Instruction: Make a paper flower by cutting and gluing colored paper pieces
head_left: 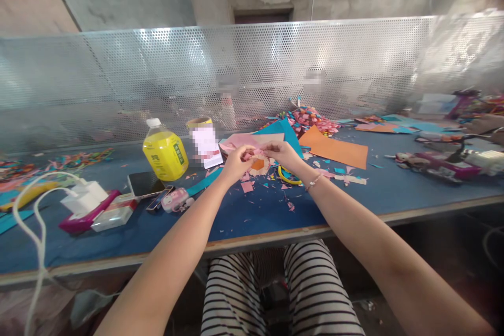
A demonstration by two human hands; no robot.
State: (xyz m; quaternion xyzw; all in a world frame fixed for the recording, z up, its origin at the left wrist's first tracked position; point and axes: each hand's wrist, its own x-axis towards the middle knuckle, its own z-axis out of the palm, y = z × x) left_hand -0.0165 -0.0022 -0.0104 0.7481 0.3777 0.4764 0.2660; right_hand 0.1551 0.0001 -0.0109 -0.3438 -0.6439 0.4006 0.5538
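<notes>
My left hand (238,163) is closed with its fingertips pinched at a small piece of pink paper (248,155). Across from it, my right hand (284,154) pinches at the same pink paper, though the exact grip is hard to make out. Just below the fingers lies an orange piece (258,164) among pale scraps. Behind both hands rest a larger pink sheet (252,140) and a blue sheet (284,131). A yellow ring-shaped thing (289,177) sits by my right wrist, partly hidden under it.
Left of me stand a yellow bottle (164,152), a lit phone (205,147), a dark phone (145,185) and a power strip with chargers (88,205). Orange sheets (336,149) and a scrap heap (309,119) lie behind. Another person's hand (484,125) is far right. A perforated metal screen (260,68) borders the back.
</notes>
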